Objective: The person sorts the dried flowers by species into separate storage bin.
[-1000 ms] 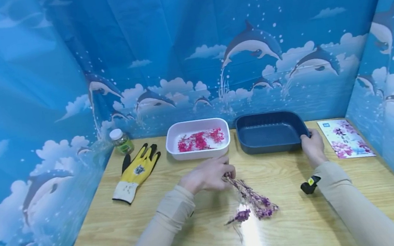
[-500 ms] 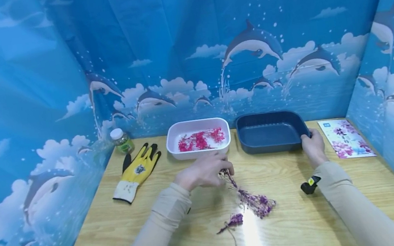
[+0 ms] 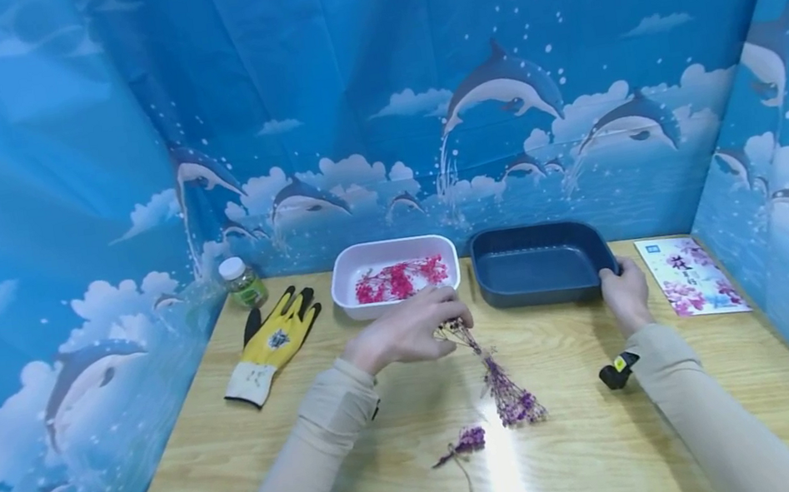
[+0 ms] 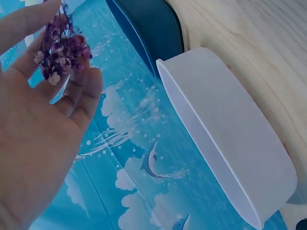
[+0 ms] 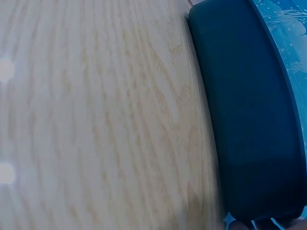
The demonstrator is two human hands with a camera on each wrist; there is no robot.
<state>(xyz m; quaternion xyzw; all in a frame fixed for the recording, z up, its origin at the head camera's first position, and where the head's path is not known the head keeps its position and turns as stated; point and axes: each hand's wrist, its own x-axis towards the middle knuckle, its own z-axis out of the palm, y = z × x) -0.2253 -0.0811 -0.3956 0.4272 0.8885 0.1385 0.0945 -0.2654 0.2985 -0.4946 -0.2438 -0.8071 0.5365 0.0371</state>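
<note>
While the fingers of the left hand are pinching the stems of a bunch of purple flowers, I am seeing its blossoms slanting down and rightward over the table; whether they are touching the wood, I am not managing to tell. The right hand is gripping the right end of a dark blue tub, and my right wrist view is catching only slivers of its fingertips. A black device is sitting at that wrist. Just nearer than the bunch, a smaller purple sprig tied with string is lying on the table. Behind the left hand, a white tub is holding pink flowers and standing just beside the blue one. Farther left, a yellow glove is lying with its white cuff nearest me, and a jar with a white lid is standing behind it. Beyond the right hand, a flower-printed card is lying flat. Around everything, a blue curtain with dolphins is hanging.
</note>
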